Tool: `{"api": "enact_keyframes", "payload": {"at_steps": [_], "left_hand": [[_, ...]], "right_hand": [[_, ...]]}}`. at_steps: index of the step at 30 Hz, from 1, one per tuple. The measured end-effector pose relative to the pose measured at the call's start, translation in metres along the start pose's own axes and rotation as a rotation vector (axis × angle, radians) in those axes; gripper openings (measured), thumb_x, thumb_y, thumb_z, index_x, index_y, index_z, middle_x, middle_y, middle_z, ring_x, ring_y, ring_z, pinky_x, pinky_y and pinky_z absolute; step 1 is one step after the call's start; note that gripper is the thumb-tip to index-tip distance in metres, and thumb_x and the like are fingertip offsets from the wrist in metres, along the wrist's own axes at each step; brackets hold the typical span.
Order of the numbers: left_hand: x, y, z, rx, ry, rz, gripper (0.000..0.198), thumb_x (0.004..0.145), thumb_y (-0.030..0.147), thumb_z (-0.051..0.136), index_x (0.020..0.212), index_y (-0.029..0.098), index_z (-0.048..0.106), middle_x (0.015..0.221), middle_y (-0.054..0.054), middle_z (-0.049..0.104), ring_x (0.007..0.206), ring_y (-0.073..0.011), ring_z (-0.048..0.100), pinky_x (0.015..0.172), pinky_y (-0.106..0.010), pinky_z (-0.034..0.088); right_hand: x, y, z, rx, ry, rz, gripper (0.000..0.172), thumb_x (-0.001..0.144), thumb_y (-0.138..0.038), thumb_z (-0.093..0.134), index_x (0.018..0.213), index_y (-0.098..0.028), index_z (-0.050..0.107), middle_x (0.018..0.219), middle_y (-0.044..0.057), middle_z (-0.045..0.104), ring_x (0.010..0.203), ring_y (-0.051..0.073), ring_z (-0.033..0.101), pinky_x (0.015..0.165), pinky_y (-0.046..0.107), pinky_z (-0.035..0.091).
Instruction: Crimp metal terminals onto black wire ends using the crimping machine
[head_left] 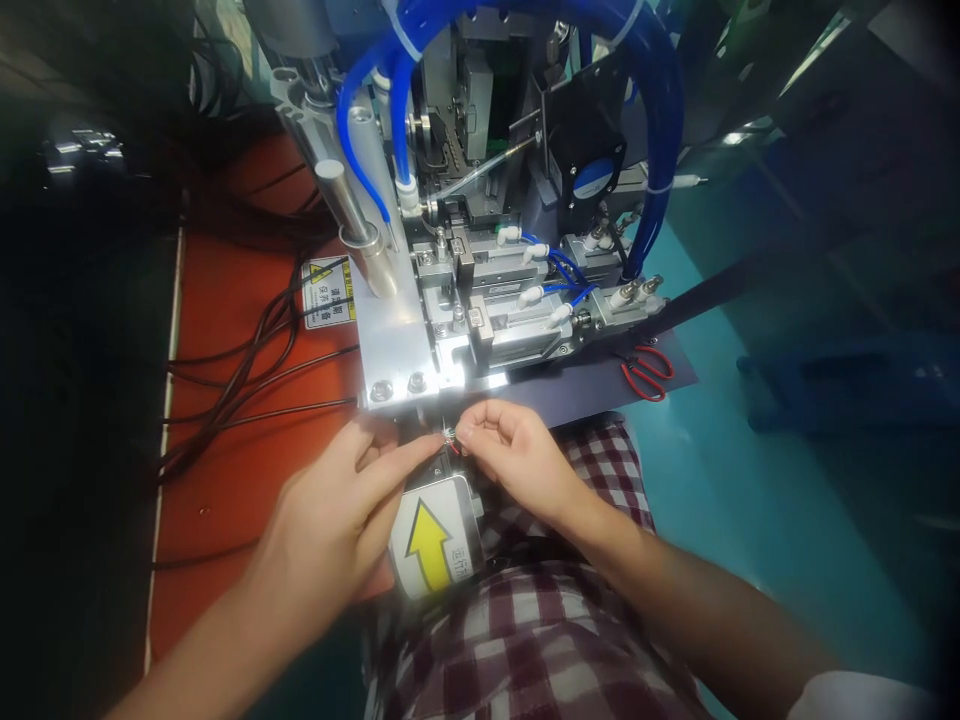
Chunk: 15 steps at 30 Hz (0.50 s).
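Biggest thing I've got from out here is the metal machine (517, 270), filling the upper middle, then the orange bench (217, 480) on its L & checked clothing (525, 640) across the bottom. Thick blue tubing (667, 120) loops over the machine; black cables (247, 370) are strewn on the bench.

My two hands meet just below the machine's near edge. L hand (337, 500): one digit stretched out to the R, tip right at the work; other fingers bent & partly hidden, so no way to tell if they're gripping. R hand (517, 455): thumb & forefinger pinched together, apparently on the work, rest curled in.

Under the fingertips, a white box (461, 510) w/ a yellow arrow (429, 545) pointing away from me, L hand overlapping its side. Red-handled tool (651, 376) lies well apart, off to the R.

Smallest is the wired piece (450, 437), tiny, w/ pale, greenish & red bits. Key relation: it sits btwn the two sets of fingertips, R of the L tip, L of the R pinch, abt equally near both hands. Red bit trails toward me; too small to be sure of the long axis, or whether it touches the machine
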<state>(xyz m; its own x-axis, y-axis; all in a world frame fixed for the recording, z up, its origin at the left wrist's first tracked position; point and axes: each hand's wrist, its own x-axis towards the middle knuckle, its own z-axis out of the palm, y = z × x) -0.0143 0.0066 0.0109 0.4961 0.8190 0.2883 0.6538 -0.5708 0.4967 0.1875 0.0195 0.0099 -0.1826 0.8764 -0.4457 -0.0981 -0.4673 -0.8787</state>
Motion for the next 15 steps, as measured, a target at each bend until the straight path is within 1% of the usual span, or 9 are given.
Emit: {"api": "enact_keyframes", "payload": {"at_steps": [7,15], "left_hand": [[0.0051,0.003,-0.0012,0.053,-0.012,0.029,0.031,0.097,0.02,0.047,0.114,0.015,0.073,0.088,-0.006,0.055,0.066,-0.0131,0.057,0.054,-0.023,0.045],[0.0016,0.0011,0.0026,0.085,0.011,0.035,0.032,0.098,0.023,0.045,0.115,0.019,0.072,0.089,-0.006,0.056,0.064,-0.0133,0.056,0.051,-0.023,0.042]], "right_hand": [[0.0012,0.0001,-0.0005,-0.034,0.012,0.015,0.016,0.084,-0.027,0.062,0.073,-0.017,0.055,0.052,-0.009,0.044,0.047,0.006,0.035,0.045,0.021,0.027],[0.0014,-0.0021,0.0011,-0.056,0.023,0.036,0.015,0.084,-0.024,0.061,0.073,-0.016,0.055,0.051,-0.009,0.044,0.047,0.007,0.035,0.046,0.021,0.029]]}}
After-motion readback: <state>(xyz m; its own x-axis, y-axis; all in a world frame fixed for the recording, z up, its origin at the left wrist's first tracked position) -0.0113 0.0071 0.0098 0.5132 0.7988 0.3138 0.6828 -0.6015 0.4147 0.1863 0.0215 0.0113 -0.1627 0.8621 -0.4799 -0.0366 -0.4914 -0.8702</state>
